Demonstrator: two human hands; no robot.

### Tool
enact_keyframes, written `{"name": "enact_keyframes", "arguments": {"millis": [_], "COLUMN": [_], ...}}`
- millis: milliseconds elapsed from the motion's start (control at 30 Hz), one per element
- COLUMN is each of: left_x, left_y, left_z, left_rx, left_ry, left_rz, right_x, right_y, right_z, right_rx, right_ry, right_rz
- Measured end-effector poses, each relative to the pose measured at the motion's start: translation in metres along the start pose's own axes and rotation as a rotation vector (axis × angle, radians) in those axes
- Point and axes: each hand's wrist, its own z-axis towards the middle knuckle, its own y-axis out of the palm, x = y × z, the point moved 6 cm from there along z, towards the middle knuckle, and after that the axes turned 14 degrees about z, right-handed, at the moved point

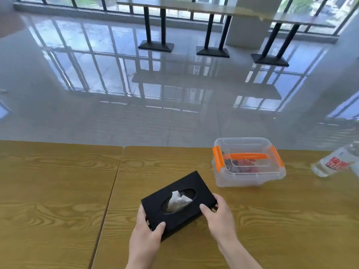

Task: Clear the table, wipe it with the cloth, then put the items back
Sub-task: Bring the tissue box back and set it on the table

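A black tissue box (186, 183) with a white tissue poking from its oval slot sits on the wooden table (58, 181), turned at an angle. My left hand (146, 233) grips its near left corner, thumb on top. My right hand (219, 216) grips its right end, thumb on the lid and fingers round the side. A clear plastic container (250, 177) with orange clips stands farther back to the right, with dark and red items inside. No cloth is in view.
A clear plastic bottle (334, 162) with a red label lies at the table's right edge. A seam (110, 193) splits the tabletop into two slabs. Beyond the far edge lie a glossy tiled floor and black table legs (155, 26).
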Motion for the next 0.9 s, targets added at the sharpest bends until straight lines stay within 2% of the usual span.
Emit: {"name": "enact_keyframes", "arguments": {"millis": [333,700,900], "left_x": [0.029,0.043,0.043], "left_y": [0.096,0.173,0.174], "left_z": [-0.057,-0.093,-0.092], "left_rx": [-0.134,-0.181,-0.198], "left_ry": [0.054,0.022,-0.040], "left_rz": [0.089,0.106,0.130], "right_x": [0.048,0.068,0.074], "right_y": [-0.125,-0.203,-0.213], "right_z": [-0.031,-0.018,-0.010], "right_rx": [0.171,0.152,0.123], "right_ry": [0.126,0.175,0.179], "right_rz": [0.118,0.082,0.096]}}
